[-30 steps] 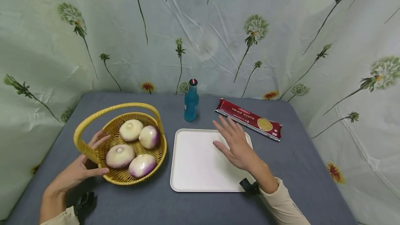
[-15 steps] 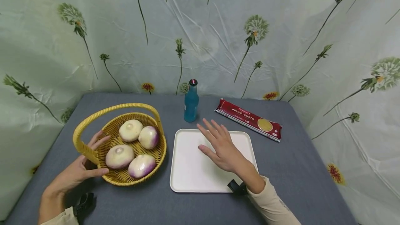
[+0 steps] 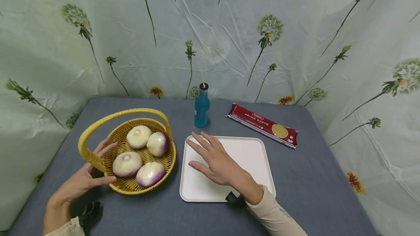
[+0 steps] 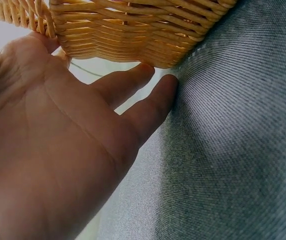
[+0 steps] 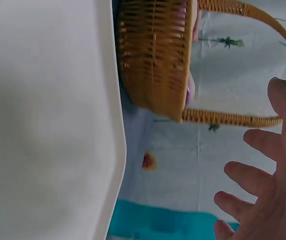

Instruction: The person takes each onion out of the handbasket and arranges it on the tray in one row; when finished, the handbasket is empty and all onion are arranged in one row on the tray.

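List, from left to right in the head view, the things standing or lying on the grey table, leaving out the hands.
Wicker basket holding four turnips → blue bottle → white tray → red spaghetti packet.

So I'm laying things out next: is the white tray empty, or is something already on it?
Empty. The white tray shows only bare surface; the right hand is spread over its left part, and nothing lies on it.

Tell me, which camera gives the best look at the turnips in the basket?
The head view: all four turnips lie in plain sight inside the basket. The right wrist view catches only a sliver of them over the rim; the left wrist view shows just the basket's woven wall.
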`<state>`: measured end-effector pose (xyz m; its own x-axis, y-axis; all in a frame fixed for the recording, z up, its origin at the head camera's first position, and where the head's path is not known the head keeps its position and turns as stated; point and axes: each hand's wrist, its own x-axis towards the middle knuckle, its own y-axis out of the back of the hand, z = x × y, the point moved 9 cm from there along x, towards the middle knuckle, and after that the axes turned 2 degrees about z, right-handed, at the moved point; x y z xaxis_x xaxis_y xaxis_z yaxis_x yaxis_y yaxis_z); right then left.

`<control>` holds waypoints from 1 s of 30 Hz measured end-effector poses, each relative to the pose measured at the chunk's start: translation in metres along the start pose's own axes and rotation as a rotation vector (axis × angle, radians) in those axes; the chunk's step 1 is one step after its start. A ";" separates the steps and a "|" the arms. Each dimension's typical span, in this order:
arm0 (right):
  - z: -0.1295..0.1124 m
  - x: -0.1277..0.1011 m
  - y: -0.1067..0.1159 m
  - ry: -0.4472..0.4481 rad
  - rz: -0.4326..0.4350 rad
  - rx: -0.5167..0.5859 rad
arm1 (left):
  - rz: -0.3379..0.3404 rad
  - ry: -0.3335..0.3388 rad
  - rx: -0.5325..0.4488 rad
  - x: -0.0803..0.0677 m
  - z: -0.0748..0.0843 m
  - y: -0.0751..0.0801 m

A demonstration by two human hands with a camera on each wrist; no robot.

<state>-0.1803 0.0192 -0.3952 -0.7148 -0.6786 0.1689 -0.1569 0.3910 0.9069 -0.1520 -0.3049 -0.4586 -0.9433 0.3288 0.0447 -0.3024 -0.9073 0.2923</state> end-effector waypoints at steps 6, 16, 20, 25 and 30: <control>-0.019 0.008 -0.014 0.073 -0.039 -0.021 | -0.003 0.023 -0.001 0.000 -0.001 0.000; -0.049 0.025 -0.032 0.178 -0.080 0.026 | -0.007 0.028 -0.012 0.000 -0.001 -0.001; -0.060 0.031 -0.036 0.225 -0.075 0.048 | 0.000 0.024 -0.005 0.000 -0.001 -0.001; -0.071 0.038 -0.041 0.274 -0.059 0.057 | -0.001 0.023 -0.002 0.000 -0.001 -0.001; -0.079 0.046 -0.047 0.316 -0.058 0.070 | -0.008 0.019 0.000 0.000 0.000 -0.002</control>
<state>-0.1520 -0.0795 -0.3994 -0.4584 -0.8560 0.2390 -0.2457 0.3806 0.8915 -0.1515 -0.3036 -0.4596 -0.9431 0.3315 0.0245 -0.3102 -0.9044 0.2930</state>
